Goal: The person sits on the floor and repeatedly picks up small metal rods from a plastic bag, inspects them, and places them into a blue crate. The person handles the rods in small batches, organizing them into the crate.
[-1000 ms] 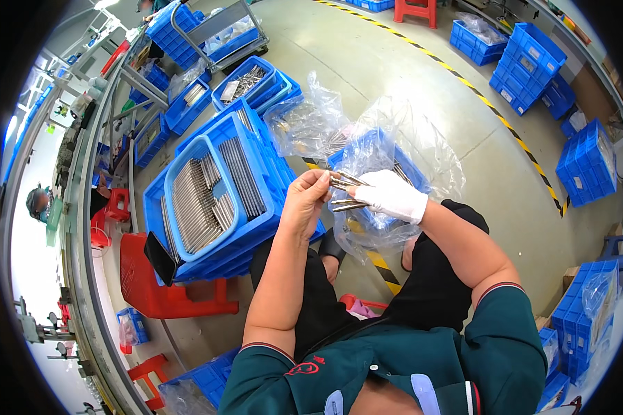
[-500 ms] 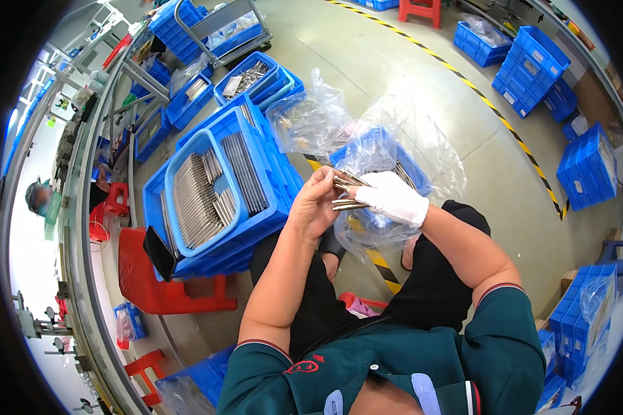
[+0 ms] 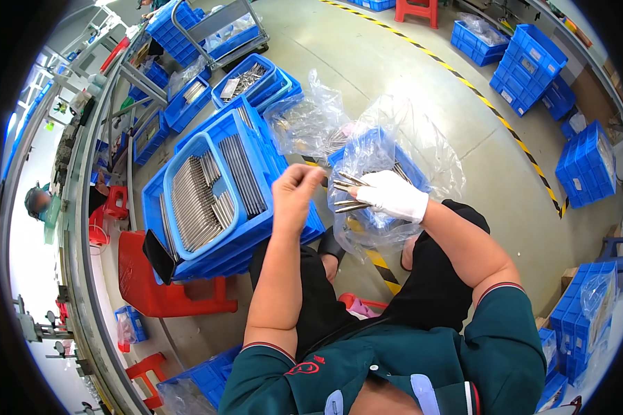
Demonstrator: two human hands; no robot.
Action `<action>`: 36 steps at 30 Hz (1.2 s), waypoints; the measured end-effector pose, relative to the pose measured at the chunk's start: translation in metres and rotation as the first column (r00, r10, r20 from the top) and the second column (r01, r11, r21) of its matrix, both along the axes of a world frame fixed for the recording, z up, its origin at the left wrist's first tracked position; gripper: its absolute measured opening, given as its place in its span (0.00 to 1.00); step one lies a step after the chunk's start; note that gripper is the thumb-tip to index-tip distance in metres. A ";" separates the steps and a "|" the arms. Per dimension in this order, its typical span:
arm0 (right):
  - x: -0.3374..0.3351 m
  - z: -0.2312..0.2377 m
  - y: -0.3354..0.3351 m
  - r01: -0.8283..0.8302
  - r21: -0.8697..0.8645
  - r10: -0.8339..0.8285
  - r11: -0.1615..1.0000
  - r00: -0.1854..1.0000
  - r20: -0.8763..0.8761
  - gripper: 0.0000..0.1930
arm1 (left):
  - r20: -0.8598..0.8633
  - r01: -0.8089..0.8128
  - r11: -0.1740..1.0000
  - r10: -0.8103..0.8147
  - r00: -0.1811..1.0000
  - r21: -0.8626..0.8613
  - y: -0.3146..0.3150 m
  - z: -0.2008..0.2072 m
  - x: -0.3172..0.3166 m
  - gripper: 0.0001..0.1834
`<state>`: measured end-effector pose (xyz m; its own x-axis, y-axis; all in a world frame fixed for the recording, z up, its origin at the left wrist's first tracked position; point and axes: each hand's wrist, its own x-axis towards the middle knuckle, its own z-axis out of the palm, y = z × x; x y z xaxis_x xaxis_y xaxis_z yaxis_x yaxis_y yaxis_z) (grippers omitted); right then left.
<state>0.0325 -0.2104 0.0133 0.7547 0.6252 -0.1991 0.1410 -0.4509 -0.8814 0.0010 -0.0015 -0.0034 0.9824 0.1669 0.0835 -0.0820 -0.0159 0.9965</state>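
My right hand (image 3: 394,196), in a white glove, grips a bundle of slender metal rods (image 3: 351,205) whose ends stick out toward the left. My bare left hand (image 3: 296,196) is apart from the bundle, near the right edge of the stacked blue crates. Its fingers are bent into a pinch, and whatever they hold, if anything, is hidden. Left of it, a light blue tray (image 3: 174,207) sits on the crates, with rows of similar metal pieces (image 3: 199,200) inside. Under my right hand is a blue crate (image 3: 414,162) lined with clear plastic and holding more metal pieces.
Crumpled clear plastic bags (image 3: 301,117) lie beyond my hands. A red stool (image 3: 142,277) supports the crate stack at left. Behind it is another blue bin (image 3: 223,86) of metal parts, near a trolley (image 3: 221,34). Blue crates (image 3: 529,66) stand along the right side.
My left hand has moved left and slightly up, away from the rods toward the crate stack. My right hand stays nearly still, gripping the bundle.
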 end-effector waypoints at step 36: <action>-0.006 0.000 0.008 -0.081 -0.178 0.122 0.981 0.965 0.234 0.24 | -0.157 0.199 0.843 -0.314 0.936 -0.500 -0.008 -0.008 -0.002 0.10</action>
<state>0.0264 -0.2025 0.0136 0.7275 0.6746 -0.1248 0.3937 -0.5595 -0.7293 -0.0009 -0.0090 -0.0114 0.9772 -0.1314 -0.1668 0.2086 0.4478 0.8695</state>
